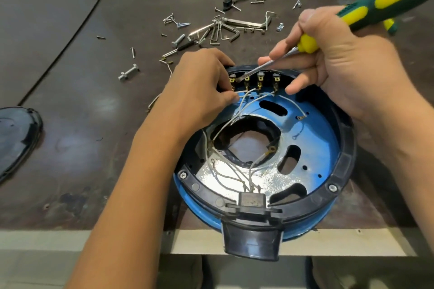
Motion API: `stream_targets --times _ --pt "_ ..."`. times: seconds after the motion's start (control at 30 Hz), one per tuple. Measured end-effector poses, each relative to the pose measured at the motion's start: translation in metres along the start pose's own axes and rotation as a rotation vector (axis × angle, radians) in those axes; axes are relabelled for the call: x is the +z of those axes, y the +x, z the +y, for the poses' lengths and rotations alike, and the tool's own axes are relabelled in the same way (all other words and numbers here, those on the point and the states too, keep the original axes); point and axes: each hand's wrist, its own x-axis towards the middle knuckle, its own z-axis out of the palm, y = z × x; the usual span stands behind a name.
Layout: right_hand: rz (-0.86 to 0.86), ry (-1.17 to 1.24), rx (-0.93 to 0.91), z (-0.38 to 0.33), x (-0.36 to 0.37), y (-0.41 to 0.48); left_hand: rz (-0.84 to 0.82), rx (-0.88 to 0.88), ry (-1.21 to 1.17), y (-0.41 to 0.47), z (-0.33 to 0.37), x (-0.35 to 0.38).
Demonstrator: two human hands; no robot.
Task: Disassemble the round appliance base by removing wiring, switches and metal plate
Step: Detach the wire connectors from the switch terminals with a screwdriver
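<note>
The table (70, 91) stretched away beyond both hands, dark and scuffed, and the round base (305, 199) sat at its near edge, directly under the person's wrists, with its black handle hanging over the edge toward the body. Inside the black rim lay the blue metal plate (321, 138), below and between the two hands, with thin white wires (234, 176) trailing across it toward a black connector block nearer the body.

The right hand (340, 63) was closed around a screwdriver (366, 12), fingers wrapped low on the yellow collar, the shaft slanting down and to the left. The left hand (202, 82) was mostly curled, its thumb and fingertips pinching at a wire just beside the leftmost switch. The row of switches (260, 80) stood at the far rim, right under the fingertips of both hands, and the screwdriver tip rested against the brass tabs there.

Beyond the left hand, a scatter of screws and hex keys (211, 30) lay well apart from the base.

The risk seemed to be a slip: a hard pry on a brass tab could send the tip into the left fingertips, which sat just beside it. Too much force might also snap a tab or tear a wire.
</note>
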Motion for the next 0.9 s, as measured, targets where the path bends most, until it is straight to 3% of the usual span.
stream_targets --times 0.33,0.63,0.9 --pt "0.145 0.061 0.127 -0.004 0.006 0.006 -0.021 0.005 0.031 0.001 -0.001 0.002" --pt "0.148 0.034 0.18 -0.004 0.007 0.016 -0.033 -0.004 0.046 0.001 0.0 0.0" --pt "0.14 0.071 0.102 -0.004 0.006 0.005 -0.034 -0.026 0.033 0.001 0.003 -0.003"
